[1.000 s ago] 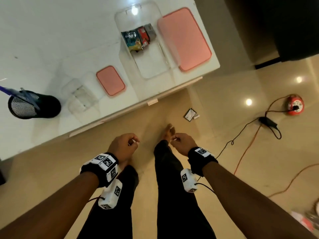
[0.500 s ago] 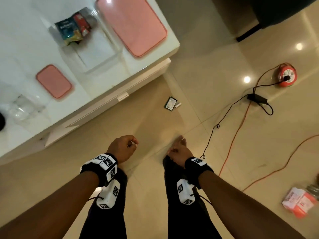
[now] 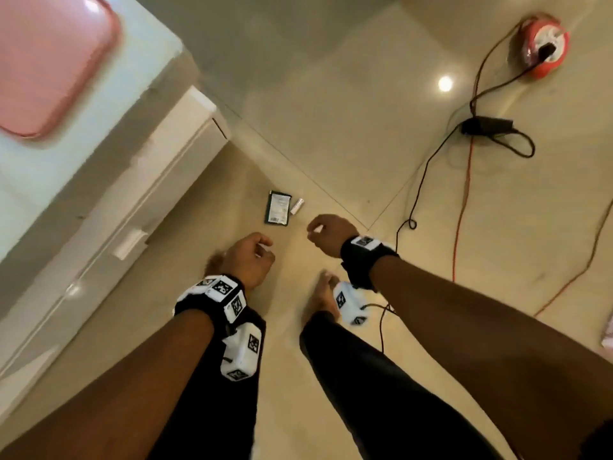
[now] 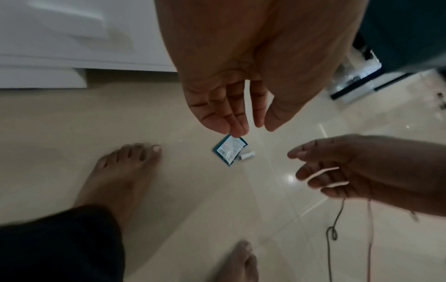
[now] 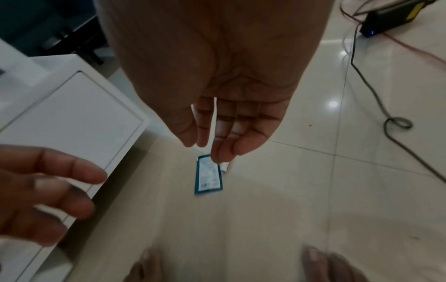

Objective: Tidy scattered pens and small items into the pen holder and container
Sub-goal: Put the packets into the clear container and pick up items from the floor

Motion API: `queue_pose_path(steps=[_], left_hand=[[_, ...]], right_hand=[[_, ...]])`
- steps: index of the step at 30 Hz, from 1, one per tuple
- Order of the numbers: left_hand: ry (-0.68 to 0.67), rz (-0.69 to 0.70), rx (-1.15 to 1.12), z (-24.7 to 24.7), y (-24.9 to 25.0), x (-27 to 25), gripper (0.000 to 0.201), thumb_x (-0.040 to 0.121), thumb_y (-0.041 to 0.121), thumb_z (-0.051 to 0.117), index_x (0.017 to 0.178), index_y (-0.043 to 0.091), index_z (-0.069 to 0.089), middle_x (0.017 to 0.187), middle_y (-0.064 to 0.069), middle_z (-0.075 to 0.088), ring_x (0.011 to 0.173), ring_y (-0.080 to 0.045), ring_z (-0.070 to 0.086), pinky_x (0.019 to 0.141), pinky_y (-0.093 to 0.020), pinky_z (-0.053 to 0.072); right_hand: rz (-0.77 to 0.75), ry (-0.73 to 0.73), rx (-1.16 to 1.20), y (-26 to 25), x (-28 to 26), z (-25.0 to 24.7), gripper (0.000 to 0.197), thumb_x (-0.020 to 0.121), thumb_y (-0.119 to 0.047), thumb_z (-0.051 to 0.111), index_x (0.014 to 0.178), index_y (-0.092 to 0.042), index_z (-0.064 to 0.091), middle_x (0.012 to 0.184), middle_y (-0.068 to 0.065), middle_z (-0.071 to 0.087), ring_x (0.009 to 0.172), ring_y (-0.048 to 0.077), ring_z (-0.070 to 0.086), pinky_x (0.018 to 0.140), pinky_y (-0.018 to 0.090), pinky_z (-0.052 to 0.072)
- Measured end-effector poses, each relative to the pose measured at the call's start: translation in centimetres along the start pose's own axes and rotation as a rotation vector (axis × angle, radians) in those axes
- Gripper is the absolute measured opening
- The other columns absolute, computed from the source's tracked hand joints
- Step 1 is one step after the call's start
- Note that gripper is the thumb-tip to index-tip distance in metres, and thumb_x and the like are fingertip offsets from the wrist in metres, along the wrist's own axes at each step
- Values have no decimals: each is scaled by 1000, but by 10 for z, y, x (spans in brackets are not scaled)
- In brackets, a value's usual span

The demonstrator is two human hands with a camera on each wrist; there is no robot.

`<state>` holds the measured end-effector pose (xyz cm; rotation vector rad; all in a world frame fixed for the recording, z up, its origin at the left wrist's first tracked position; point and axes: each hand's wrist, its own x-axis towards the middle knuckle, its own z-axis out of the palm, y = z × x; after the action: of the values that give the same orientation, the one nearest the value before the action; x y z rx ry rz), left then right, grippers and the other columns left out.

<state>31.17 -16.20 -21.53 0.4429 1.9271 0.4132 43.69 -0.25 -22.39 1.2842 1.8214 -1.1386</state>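
Note:
A dark teal packet (image 3: pixel 278 212) lies flat on the tiled floor with a small white cylinder (image 3: pixel 297 206) just to its right. Both also show in the left wrist view as the packet (image 4: pixel 229 149) and cylinder (image 4: pixel 246 155), and in the right wrist view as the packet (image 5: pixel 208 175) and cylinder (image 5: pixel 224 167). My left hand (image 3: pixel 248 257) hangs above the floor, near side of the packet, fingers (image 4: pixel 231 114) loosely curled and empty. My right hand (image 3: pixel 326 234) hovers right of the packet, fingers (image 5: pixel 224 133) relaxed, holding nothing. No pen holder is in view.
A white table (image 3: pixel 99 154) with a pink lid (image 3: pixel 49 61) on it fills the upper left. A red cable reel (image 3: pixel 544 48), a black adapter (image 3: pixel 487 122), an orange cord (image 3: pixel 464 194) and black cables lie on the floor to the right. My bare feet stand below the packet.
The view has swung from the tabletop down to the floor; the pen holder and clear containers have left the frame. Both hands have moved closer to the packet on the floor.

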Motion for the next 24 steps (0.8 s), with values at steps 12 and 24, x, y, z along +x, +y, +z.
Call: queue_pose_path(steps=[12, 24], left_hand=[[109, 100, 343, 60, -47, 187, 81, 85, 32, 67, 149, 33, 18, 131, -20, 40, 111, -44, 52, 95, -46, 44], [154, 111, 314, 66, -25, 184, 38, 82, 7, 54, 119, 15, 52, 109, -16, 64, 97, -38, 60, 76, -34, 42]], right_hand=[[22, 372, 260, 29, 171, 74, 38, 87, -31, 60, 118, -15, 45, 88, 5, 54, 80, 30, 54, 65, 30, 34], [34, 245, 410, 59, 131, 84, 5, 86, -28, 60, 87, -28, 65, 88, -5, 60, 89, 21, 60, 71, 24, 40]])
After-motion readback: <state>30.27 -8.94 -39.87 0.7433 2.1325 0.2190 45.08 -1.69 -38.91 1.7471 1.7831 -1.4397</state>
